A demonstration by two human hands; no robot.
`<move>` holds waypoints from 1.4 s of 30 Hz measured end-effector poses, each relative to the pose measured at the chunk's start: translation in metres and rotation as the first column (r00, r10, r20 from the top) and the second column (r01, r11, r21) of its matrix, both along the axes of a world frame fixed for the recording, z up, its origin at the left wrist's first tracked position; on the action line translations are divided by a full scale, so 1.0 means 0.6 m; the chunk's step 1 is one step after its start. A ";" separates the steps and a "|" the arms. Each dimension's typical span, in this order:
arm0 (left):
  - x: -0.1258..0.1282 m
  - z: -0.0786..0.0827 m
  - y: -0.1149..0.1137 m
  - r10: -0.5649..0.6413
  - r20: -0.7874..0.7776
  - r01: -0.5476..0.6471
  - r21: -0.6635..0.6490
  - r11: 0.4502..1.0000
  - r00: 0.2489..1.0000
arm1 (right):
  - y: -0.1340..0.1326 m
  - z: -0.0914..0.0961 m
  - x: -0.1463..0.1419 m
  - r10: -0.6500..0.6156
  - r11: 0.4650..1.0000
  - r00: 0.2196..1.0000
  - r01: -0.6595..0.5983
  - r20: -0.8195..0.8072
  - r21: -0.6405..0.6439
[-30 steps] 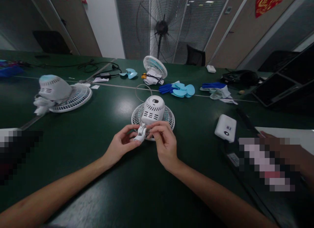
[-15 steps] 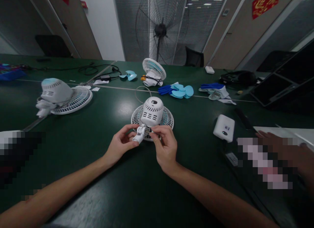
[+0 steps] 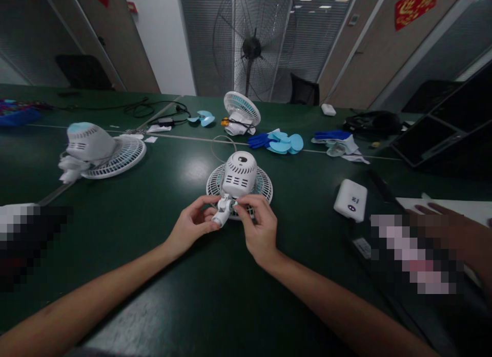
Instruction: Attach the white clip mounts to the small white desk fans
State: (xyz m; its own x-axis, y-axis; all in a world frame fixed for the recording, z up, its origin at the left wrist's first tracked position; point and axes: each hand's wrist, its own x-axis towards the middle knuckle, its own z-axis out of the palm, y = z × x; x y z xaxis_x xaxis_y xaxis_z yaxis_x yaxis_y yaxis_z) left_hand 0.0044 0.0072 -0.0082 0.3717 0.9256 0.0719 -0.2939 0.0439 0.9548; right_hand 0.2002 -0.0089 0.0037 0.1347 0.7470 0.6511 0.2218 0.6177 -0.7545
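Observation:
A white desk fan (image 3: 240, 175) lies face down on its grille (image 3: 264, 187), with its motor housing up and its neck pointing towards me. My left hand (image 3: 196, 221) grips the white neck joint (image 3: 222, 209) between thumb and fingers. At the joint's right side, my right hand (image 3: 259, 221) pinches a small screw, mostly hidden by the fingertips. Behind the housing a thin cable loop (image 3: 213, 147) rests on the table.
Another fan (image 3: 92, 147) lies to the left, and a third fan (image 3: 241, 113) stands behind. Light-blue fan blades (image 3: 285, 142), gloves (image 3: 336, 142) and a white power bank (image 3: 351, 201) are on the green table (image 3: 172, 306). Another person's hand (image 3: 453, 234) is at the right.
The screw's metal shaft, visible beside the joint before, now shows less between the joint and my right fingertips. The other person's hand at the right has shifted slightly.

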 end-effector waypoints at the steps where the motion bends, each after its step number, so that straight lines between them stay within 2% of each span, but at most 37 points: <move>1: 0.000 0.001 0.001 0.015 -0.004 -0.015 0.021 1.000 1.000 | 0.000 0.000 0.000 -0.025 1.000 1.000 0.025 0.000 -0.013; 6: 0.001 0.010 0.001 0.053 -0.026 -0.050 0.079 0.996 0.998 | -0.002 -0.001 0.001 -0.035 0.997 0.999 0.037 0.040 -0.063; 13: 0.000 0.006 -0.001 0.060 -0.044 -0.058 0.056 0.997 0.997 | -0.001 0.005 0.004 0.010 1.000 0.995 -0.008 0.098 -0.019; 18: 0.000 0.018 -0.006 0.092 -0.022 -0.094 -0.092 0.991 0.995 | -0.008 0.008 0.011 0.083 0.996 0.970 -0.084 0.229 -0.004; 21: 0.006 0.032 -0.020 0.153 -0.017 -0.153 -0.218 0.964 0.988 | -0.010 0.011 0.020 0.125 0.992 0.940 -0.128 0.318 -0.012; 23: 0.012 0.037 -0.030 0.166 -0.028 -0.167 -0.257 0.952 0.986 | -0.007 0.013 0.026 0.116 0.992 0.925 -0.128 0.362 0.010; 30: 0.019 0.031 -0.035 0.187 -0.042 -0.191 -0.173 0.966 0.981 | 0.003 0.011 0.047 0.101 0.987 0.869 -0.150 0.485 0.062; 38: 0.025 0.023 -0.024 0.054 -0.013 -0.055 -0.146 0.988 0.998 | 0.009 -0.012 0.075 0.081 0.970 0.846 -0.188 0.527 0.153; 42: 0.025 0.017 -0.020 0.024 -0.038 -0.029 -0.134 0.991 0.999 | 0.015 -0.013 0.072 0.089 0.968 0.867 -0.190 0.489 0.161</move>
State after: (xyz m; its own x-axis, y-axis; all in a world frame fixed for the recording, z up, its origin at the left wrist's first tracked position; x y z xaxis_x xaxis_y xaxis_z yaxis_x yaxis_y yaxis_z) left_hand 0.0192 -0.0049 0.0018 0.3474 0.9354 -0.0666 -0.2617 0.1649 0.9510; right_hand 0.2436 -0.0001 -0.0042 -0.3246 0.5840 0.7440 0.4217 0.7935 -0.4389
